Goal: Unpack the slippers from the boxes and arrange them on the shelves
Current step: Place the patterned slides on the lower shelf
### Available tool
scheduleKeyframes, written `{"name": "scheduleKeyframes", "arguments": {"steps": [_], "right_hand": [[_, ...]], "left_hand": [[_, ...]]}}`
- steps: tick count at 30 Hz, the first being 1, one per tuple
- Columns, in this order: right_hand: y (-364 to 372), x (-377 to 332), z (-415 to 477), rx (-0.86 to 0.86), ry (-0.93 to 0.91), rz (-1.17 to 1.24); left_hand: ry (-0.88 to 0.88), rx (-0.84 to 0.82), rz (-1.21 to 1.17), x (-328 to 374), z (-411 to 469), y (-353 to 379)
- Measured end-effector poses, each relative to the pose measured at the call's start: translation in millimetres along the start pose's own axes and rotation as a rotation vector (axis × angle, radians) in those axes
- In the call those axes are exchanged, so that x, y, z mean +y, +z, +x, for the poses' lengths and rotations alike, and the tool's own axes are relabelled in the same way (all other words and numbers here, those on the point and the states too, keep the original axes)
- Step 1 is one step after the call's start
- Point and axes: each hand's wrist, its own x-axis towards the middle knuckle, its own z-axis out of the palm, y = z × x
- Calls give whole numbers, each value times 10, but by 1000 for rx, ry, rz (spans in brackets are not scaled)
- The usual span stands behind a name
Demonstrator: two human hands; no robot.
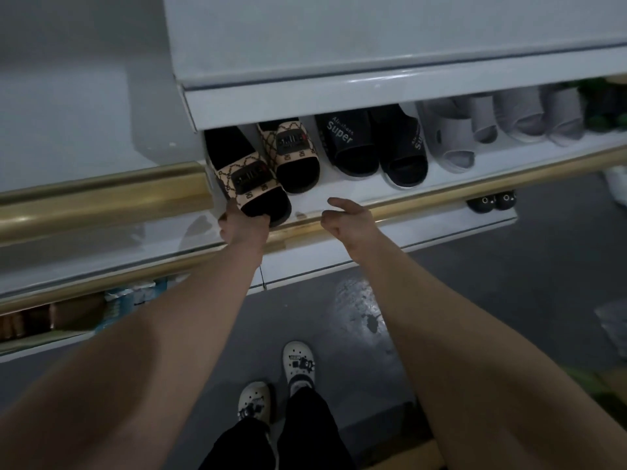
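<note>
Presently, the patterned slipper (251,184) is gripped at its toe end by the left hand (244,228), on the shelf (437,186) edge. The right hand (349,222) is held just beside, loosely curled, empty. The slipper is judged light and flexible, best held by the sole rim.

The black slipper (349,140) bears "Super" in white on its strap; badges on the patterned slippers (251,179) are too blurred to read.
</note>
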Motion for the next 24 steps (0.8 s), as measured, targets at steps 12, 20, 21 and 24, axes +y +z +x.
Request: {"name": "scheduleKeyframes", "arguments": {"steps": [12, 20, 21, 24], "right_hand": [[-572, -49, -1382, 121, -178, 74], [-1341, 160, -2156, 310, -221, 100], [-1469, 179, -2236, 333, -223, 105], [-1863, 244, -2438, 400, -221, 156]], "left_hand": [[362, -479, -123, 252, -1507, -140], [499, -721, -32, 302, -2372, 106], [508, -748, -25, 324, -2481, 188], [550, -815, 21, 401, -2818, 501]]}}
